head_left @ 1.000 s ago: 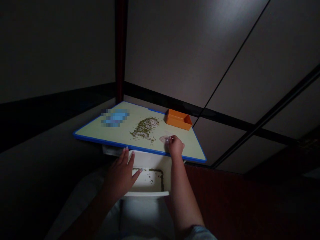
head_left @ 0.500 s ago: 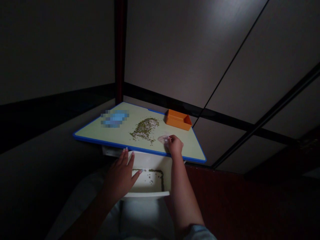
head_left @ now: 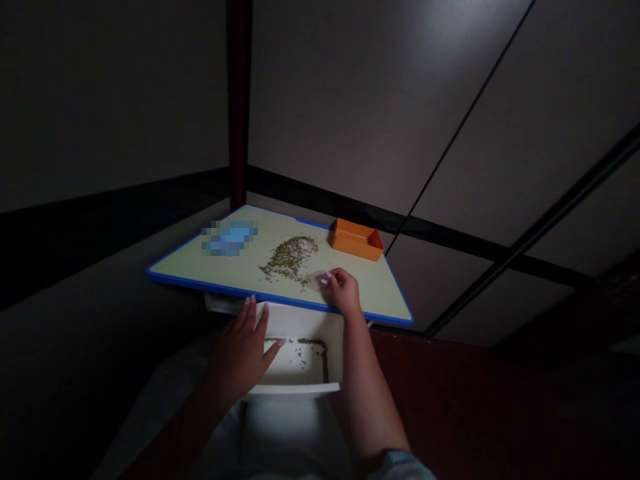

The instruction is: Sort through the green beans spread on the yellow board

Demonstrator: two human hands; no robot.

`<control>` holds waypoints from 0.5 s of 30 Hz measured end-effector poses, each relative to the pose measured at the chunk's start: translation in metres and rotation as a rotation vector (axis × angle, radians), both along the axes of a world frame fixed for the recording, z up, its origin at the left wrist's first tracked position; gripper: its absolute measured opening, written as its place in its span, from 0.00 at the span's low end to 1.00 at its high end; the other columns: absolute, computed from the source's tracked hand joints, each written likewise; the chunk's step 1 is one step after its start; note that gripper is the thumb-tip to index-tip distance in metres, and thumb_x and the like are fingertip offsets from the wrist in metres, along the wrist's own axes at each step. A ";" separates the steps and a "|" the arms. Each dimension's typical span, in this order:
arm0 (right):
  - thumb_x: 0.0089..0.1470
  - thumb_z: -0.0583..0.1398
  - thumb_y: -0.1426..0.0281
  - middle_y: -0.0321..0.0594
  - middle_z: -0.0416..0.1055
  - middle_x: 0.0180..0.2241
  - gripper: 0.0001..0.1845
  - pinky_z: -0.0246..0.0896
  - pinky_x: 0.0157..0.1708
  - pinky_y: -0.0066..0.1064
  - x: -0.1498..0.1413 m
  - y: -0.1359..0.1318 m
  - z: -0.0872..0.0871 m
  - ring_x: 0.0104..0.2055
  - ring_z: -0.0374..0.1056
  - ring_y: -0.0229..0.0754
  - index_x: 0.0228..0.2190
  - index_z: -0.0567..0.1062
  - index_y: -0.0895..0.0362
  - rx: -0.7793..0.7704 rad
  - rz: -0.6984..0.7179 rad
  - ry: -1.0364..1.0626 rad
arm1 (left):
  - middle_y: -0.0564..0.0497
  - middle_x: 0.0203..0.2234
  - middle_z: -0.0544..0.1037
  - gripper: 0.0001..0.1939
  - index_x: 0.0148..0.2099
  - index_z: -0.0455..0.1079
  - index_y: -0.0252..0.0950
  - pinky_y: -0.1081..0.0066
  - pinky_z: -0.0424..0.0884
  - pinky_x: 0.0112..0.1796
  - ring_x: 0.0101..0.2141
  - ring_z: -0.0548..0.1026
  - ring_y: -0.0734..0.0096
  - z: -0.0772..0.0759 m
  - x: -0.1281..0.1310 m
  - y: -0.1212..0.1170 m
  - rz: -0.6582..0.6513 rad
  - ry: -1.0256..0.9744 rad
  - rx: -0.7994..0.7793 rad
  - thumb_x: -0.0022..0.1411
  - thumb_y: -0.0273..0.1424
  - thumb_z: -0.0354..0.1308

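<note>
Green grains [head_left: 290, 257] lay in a loose heap on the pale tabletop [head_left: 383, 287], beyond our left hand [head_left: 243, 357] and just left of our right hand [head_left: 345, 291], within easy reach of it, we judged.

Farthest left, out beyond the left hand, sat a blue item [head_left: 231, 238], too blurred for us to name; it was well apart from the heap, perhaps to keep the grains off it.

Our 2 hands were apart. The left gripped nothing: its fingers were spread over the left part of a white bin [head_left: 307, 320], probably to steady it, though we could not tell how firmly it pressed. That bin reached from under this hand towards our right wrist, below the tabletop's near edge, with some grains along its floor.

Our right hand pinched a clear piece [head_left: 319, 281] between thumb and fingers, a grip that left its broad part facing the nearest grains.

Past that hand, an orange box [head_left: 356, 245] stood near the far edge, seemingly out of the way.
</note>
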State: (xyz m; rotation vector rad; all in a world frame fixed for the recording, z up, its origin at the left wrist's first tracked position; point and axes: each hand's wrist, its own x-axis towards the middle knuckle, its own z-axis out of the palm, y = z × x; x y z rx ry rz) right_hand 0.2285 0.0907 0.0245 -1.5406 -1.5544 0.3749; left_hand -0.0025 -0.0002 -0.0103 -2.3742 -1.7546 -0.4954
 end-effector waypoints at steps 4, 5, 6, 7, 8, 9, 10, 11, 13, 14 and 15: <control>0.54 0.55 0.62 0.34 0.72 0.23 0.12 0.60 0.28 0.25 -0.008 0.001 -0.006 0.26 0.67 0.37 0.29 0.74 0.56 -0.042 0.203 0.126 | 0.32 0.63 0.59 0.34 0.61 0.61 0.25 0.56 0.61 0.58 0.65 0.53 0.50 0.001 0.000 0.000 0.003 -0.008 0.003 0.59 0.44 0.50; 0.54 0.56 0.62 0.33 0.71 0.22 0.12 0.60 0.26 0.25 -0.009 0.001 -0.007 0.24 0.67 0.36 0.29 0.74 0.56 -0.052 0.219 0.136 | 0.32 0.63 0.59 0.34 0.61 0.62 0.25 0.56 0.61 0.58 0.65 0.53 0.50 0.002 0.001 -0.001 0.001 -0.010 0.004 0.59 0.44 0.50; 0.54 0.55 0.62 0.33 0.71 0.22 0.12 0.59 0.25 0.24 -0.010 0.001 -0.008 0.23 0.66 0.36 0.30 0.74 0.56 -0.060 0.230 0.143 | 0.31 0.63 0.59 0.34 0.61 0.62 0.25 0.56 0.60 0.58 0.64 0.53 0.49 0.002 0.001 -0.001 -0.001 -0.011 0.003 0.59 0.44 0.50; 0.54 0.56 0.62 0.33 0.71 0.22 0.12 0.59 0.25 0.24 -0.011 0.002 -0.009 0.23 0.66 0.36 0.30 0.74 0.56 -0.063 0.237 0.143 | 0.31 0.63 0.59 0.34 0.61 0.62 0.25 0.56 0.60 0.58 0.64 0.53 0.49 0.003 0.001 -0.001 -0.002 -0.011 0.001 0.59 0.44 0.50; 0.54 0.56 0.62 0.33 0.71 0.22 0.12 0.59 0.25 0.24 -0.011 0.002 -0.009 0.23 0.66 0.36 0.30 0.74 0.56 -0.061 0.241 0.136 | 0.30 0.62 0.59 0.34 0.60 0.62 0.24 0.56 0.60 0.58 0.64 0.53 0.48 0.003 0.001 -0.001 -0.002 -0.008 -0.002 0.59 0.44 0.50; 0.54 0.56 0.62 0.34 0.72 0.22 0.12 0.59 0.25 0.24 -0.012 0.002 -0.009 0.24 0.67 0.36 0.30 0.74 0.56 -0.056 0.241 0.124 | 0.29 0.62 0.59 0.34 0.60 0.62 0.24 0.56 0.60 0.58 0.64 0.54 0.48 0.004 0.001 -0.001 -0.004 -0.005 -0.006 0.59 0.44 0.50; 0.54 0.56 0.62 0.34 0.72 0.23 0.12 0.59 0.26 0.24 -0.012 0.001 -0.009 0.25 0.67 0.36 0.30 0.74 0.56 -0.051 0.238 0.109 | 0.29 0.62 0.59 0.35 0.61 0.61 0.23 0.56 0.60 0.58 0.64 0.54 0.47 0.004 0.001 -0.001 -0.006 -0.001 -0.009 0.59 0.44 0.50; 0.55 0.56 0.62 0.34 0.73 0.24 0.12 0.60 0.27 0.24 -0.013 0.001 -0.008 0.25 0.67 0.36 0.30 0.75 0.56 -0.047 0.233 0.089 | 0.29 0.62 0.59 0.35 0.61 0.61 0.23 0.56 0.60 0.58 0.64 0.54 0.47 0.005 0.001 -0.001 -0.007 0.001 -0.013 0.59 0.44 0.50; 0.56 0.55 0.63 0.34 0.74 0.25 0.11 0.60 0.29 0.24 -0.013 0.001 -0.007 0.27 0.68 0.36 0.31 0.75 0.56 -0.039 0.214 0.037 | 0.29 0.63 0.58 0.35 0.61 0.61 0.24 0.56 0.60 0.58 0.64 0.53 0.47 0.005 0.001 -0.001 -0.003 0.001 -0.020 0.59 0.44 0.50; 0.56 0.55 0.64 0.34 0.74 0.26 0.11 0.60 0.31 0.24 -0.013 0.001 -0.005 0.29 0.68 0.37 0.31 0.75 0.56 -0.029 0.196 0.006 | 0.29 0.63 0.58 0.35 0.61 0.61 0.24 0.57 0.60 0.58 0.64 0.53 0.47 0.005 0.001 -0.001 0.000 -0.003 -0.020 0.59 0.44 0.50; 0.57 0.54 0.64 0.35 0.75 0.28 0.11 0.60 0.33 0.24 -0.012 0.001 -0.004 0.31 0.69 0.37 0.32 0.75 0.56 -0.013 0.169 -0.028 | 0.29 0.63 0.58 0.35 0.61 0.61 0.24 0.57 0.60 0.58 0.64 0.53 0.48 0.005 0.001 -0.001 0.002 -0.008 -0.020 0.59 0.44 0.51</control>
